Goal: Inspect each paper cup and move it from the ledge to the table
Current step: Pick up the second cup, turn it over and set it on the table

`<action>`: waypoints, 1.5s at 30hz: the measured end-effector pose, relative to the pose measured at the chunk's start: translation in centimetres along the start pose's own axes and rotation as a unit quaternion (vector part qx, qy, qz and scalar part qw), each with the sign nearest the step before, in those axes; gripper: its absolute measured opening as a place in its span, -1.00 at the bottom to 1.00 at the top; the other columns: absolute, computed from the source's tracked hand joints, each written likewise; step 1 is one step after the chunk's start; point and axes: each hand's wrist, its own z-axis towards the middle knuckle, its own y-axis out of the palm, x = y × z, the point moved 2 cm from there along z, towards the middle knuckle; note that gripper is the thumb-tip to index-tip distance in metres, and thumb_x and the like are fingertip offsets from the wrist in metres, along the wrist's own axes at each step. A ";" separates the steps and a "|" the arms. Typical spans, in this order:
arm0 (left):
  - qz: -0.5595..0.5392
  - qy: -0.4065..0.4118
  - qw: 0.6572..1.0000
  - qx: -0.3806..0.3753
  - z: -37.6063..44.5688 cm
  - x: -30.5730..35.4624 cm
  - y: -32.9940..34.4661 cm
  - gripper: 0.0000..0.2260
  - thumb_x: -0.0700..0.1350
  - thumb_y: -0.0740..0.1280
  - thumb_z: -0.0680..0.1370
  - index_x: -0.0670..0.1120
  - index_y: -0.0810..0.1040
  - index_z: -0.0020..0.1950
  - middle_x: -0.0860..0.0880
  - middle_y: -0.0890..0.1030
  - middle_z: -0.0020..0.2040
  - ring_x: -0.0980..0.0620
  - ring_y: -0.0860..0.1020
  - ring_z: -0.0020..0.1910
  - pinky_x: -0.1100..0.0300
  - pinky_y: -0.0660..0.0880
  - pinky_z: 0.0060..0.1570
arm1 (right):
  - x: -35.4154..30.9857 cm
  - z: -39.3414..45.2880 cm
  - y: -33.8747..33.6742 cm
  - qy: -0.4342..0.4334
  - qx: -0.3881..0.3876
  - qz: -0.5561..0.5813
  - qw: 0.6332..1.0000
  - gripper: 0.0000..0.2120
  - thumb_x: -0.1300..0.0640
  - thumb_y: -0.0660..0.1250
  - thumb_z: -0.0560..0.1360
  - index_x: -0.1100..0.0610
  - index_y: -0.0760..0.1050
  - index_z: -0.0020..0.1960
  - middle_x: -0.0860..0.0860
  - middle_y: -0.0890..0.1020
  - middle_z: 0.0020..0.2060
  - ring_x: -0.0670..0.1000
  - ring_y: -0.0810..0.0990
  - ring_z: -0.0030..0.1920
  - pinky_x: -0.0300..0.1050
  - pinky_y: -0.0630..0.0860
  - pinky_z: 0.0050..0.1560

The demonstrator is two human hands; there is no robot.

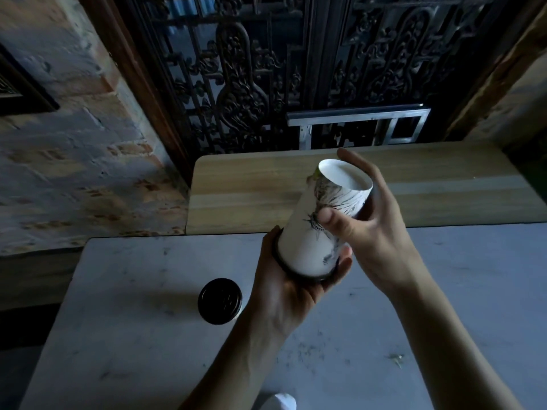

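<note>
A white paper cup (305, 241) with a dark drawing and a black lid is held tilted, bottom end up and away, above the seam between the wooden ledge (242, 187) and the grey table (142, 321). My left hand (284, 288) cups its lidded end from below. My right hand (367, 220) grips the upper part, thumb on the drawing. A second cup with a black lid (220, 300) stands upright on the table, left of my left hand.
A dark carved wooden screen (266, 69) and a metal frame (361, 125) stand behind the ledge. A brick wall (68, 143) runs along the left. Something white (279, 402) shows at the bottom edge.
</note>
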 end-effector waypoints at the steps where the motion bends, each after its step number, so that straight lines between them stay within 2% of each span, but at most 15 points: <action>1: 0.006 0.002 1.000 0.004 -0.1 -0.1 0.1 -0.57 0.09 0.19 0.63 -0.19 0.72 0.11 -0.23 0.72 0.09 -0.20 0.72 -0.05 -0.17 0.53 0.19 | -0.1 0.0 0.2 0.004 0.003 0.006 1.000 -0.11 -0.06 0.60 0.27 0.10 0.34 0.51 0.00 0.71 0.12 -0.03 0.71 0.16 -0.20 0.63 0.09; 5: 0.060 0.039 0.997 -0.002 -0.5 -0.4 0.3 -0.49 0.16 0.11 0.63 -0.16 0.67 0.23 -0.20 0.69 0.19 -0.15 0.69 0.10 -0.18 0.56 0.18 | 0.1 0.0 0.3 -0.004 0.059 -0.017 0.998 -0.31 0.09 0.60 0.36 0.15 0.42 0.41 0.02 0.71 0.07 -0.01 0.73 0.10 -0.14 0.67 0.03; 9: 0.127 0.086 0.988 -0.011 -0.7 -0.9 0.2 -0.44 0.20 0.09 0.64 -0.15 0.49 0.45 -0.23 0.57 0.40 -0.17 0.54 0.38 -0.18 0.54 0.23 | 0.2 -0.2 0.4 -0.021 0.091 -0.012 0.996 -0.32 0.00 0.54 0.38 0.19 0.40 0.40 0.08 0.67 0.09 -0.03 0.71 0.09 -0.07 0.67 0.09; 11: 0.114 0.073 0.991 -0.002 -0.9 -0.9 0.4 -0.45 0.20 0.08 0.65 -0.15 0.54 0.40 -0.23 0.60 0.36 -0.18 0.58 0.31 -0.19 0.57 0.20 | 0.1 -0.2 0.5 -0.023 0.068 -0.001 0.997 -0.29 -0.04 0.53 0.36 0.18 0.39 0.41 0.08 0.66 0.11 0.01 0.70 0.13 -0.05 0.67 0.12; 15: 0.105 0.023 0.994 -0.008 -1.1 -0.7 0.7 -0.46 0.21 0.07 0.65 -0.11 0.72 0.17 -0.19 0.71 0.12 -0.13 0.71 0.01 -0.10 0.60 0.10 | 0.2 -0.1 0.3 0.002 0.015 0.038 0.999 -0.42 0.01 0.53 0.35 0.15 0.46 0.30 0.29 0.67 0.05 0.32 0.69 0.12 0.19 0.69 0.09; 17: 0.101 0.020 0.995 -0.011 -1.3 -0.6 0.8 -0.44 0.22 0.08 0.64 -0.12 0.74 0.11 -0.19 0.73 0.07 -0.13 0.72 -0.05 -0.08 0.63 0.05 | 0.4 0.0 0.1 0.014 0.022 0.049 0.998 -0.44 0.02 0.53 0.36 0.17 0.47 0.28 0.28 0.69 0.01 0.30 0.72 0.07 0.16 0.70 0.02; 19: 0.105 0.025 0.994 -0.010 -1.3 -0.8 0.7 -0.43 0.24 0.07 0.63 -0.12 0.72 0.15 -0.21 0.72 0.12 -0.14 0.72 0.01 -0.09 0.62 0.07 | 0.5 0.0 0.1 0.019 0.047 0.057 0.997 -0.45 -0.01 0.53 0.36 0.19 0.47 0.24 0.18 0.70 -0.04 0.23 0.74 0.00 0.09 0.70 -0.07; 22: 0.140 0.055 0.989 -0.003 -1.4 -1.1 0.8 -0.44 0.25 0.05 0.63 -0.09 0.62 0.31 -0.20 0.69 0.24 -0.13 0.69 0.16 -0.11 0.62 0.13 | 1.1 0.1 0.0 0.015 0.083 0.073 0.994 -0.44 -0.03 0.54 0.38 0.24 0.44 0.22 0.16 0.67 -0.04 0.30 0.71 0.04 0.34 0.67 0.09; 26: 0.171 0.082 0.982 0.009 -1.5 -1.1 1.1 -0.45 0.25 0.11 0.59 -0.08 0.60 0.31 -0.19 0.69 0.21 -0.15 0.66 0.13 -0.07 0.66 0.03 | 1.6 -0.1 -0.3 0.015 0.088 0.079 0.993 -0.35 -0.09 0.57 0.39 0.28 0.39 0.24 0.36 0.58 0.01 0.49 0.61 0.13 0.45 0.62 0.10; 29: 0.166 0.042 0.985 0.013 -1.7 -0.9 1.2 -0.43 0.27 0.11 0.60 -0.13 0.70 0.17 -0.25 0.70 0.05 -0.22 0.63 -0.01 0.03 0.68 -0.16 | 1.1 0.0 -0.6 0.029 0.048 0.078 0.995 -0.41 -0.04 0.54 0.39 0.22 0.41 0.26 0.31 0.61 0.01 0.32 0.66 0.06 0.35 0.64 -0.02; 32: 0.147 -0.020 0.989 -0.010 -1.9 -0.5 0.8 -0.33 0.30 0.13 0.61 -0.23 0.50 0.41 -0.29 0.62 0.09 -0.24 0.65 -0.06 0.08 0.68 -0.28 | 0.7 0.5 -1.2 0.038 -0.035 0.100 0.994 -0.30 -0.07 0.62 0.34 0.23 0.43 0.30 0.50 0.50 0.04 0.36 0.55 0.00 0.68 0.40 -0.06; 36: 0.136 -0.080 0.987 -0.031 -1.9 -0.2 0.4 -0.28 0.33 0.12 0.59 -0.25 0.45 0.45 -0.29 0.62 0.06 -0.24 0.66 -0.07 0.09 0.69 -0.31 | 0.5 0.6 -1.6 0.043 -0.105 0.146 0.983 -0.28 -0.09 0.65 0.30 0.24 0.45 0.29 0.35 0.54 0.12 0.37 0.54 0.11 0.45 0.42 0.11; 38: 0.148 -0.066 0.986 -0.028 -1.9 -0.1 0.1 -0.28 0.33 0.11 0.60 -0.24 0.43 0.47 -0.30 0.62 0.10 -0.25 0.66 -0.02 0.07 0.70 -0.25 | 0.7 0.6 -1.5 0.044 -0.109 0.146 0.982 -0.33 -0.10 0.63 0.33 0.33 0.47 0.18 0.34 0.53 0.06 0.39 0.51 0.04 0.51 0.39 0.00; 43: 0.169 0.027 0.985 0.024 -1.9 -0.3 0.3 -0.40 0.27 0.11 0.63 -0.18 0.60 0.32 -0.29 0.65 0.11 -0.23 0.60 0.01 -0.02 0.67 -0.09 | 1.3 -0.1 -0.7 0.024 -0.031 0.142 0.989 -0.21 -0.13 0.60 0.35 0.51 0.38 0.14 0.32 0.54 -0.02 0.26 0.58 0.00 0.22 0.55 0.01; 45: 0.180 0.054 0.981 0.048 -1.9 0.0 0.5 -0.44 0.24 0.12 0.64 -0.16 0.57 0.36 -0.32 0.63 0.20 -0.22 0.59 0.06 -0.03 0.65 -0.10 | 1.8 -0.6 -0.5 0.022 0.012 0.134 0.991 -0.16 -0.15 0.62 0.33 0.48 0.36 0.20 0.39 0.53 -0.02 0.28 0.58 0.03 0.38 0.53 0.05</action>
